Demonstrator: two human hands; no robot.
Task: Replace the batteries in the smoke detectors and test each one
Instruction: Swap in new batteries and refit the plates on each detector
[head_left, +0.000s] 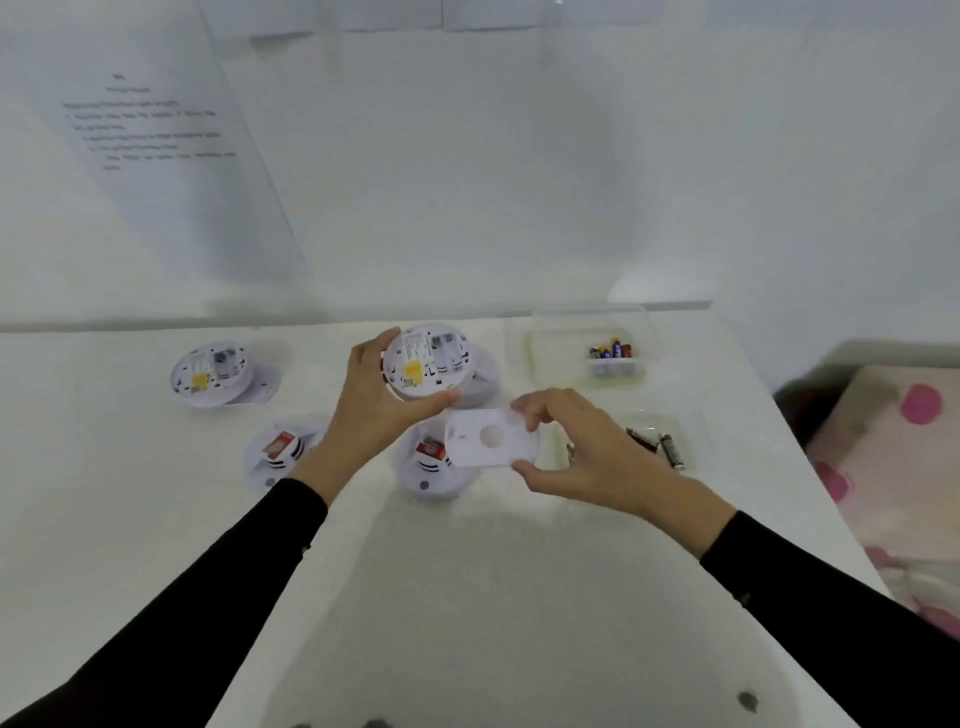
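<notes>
So the smoke detector (426, 364) was held back-side up just over the counter (104, 493), wrapped in the left grip (369, 410). A white plate (488, 439) with a round hole was pinched in the right grip (587, 457) right beside it. Coloured batteries (612, 349) were kept in a clear tub (535, 348) behind.

My left hand (374, 410) grips an upturned smoke detector (427, 364) above the worktop (104, 519), while my right hand (582, 452) pinches its white cover plate (491, 437).
</notes>
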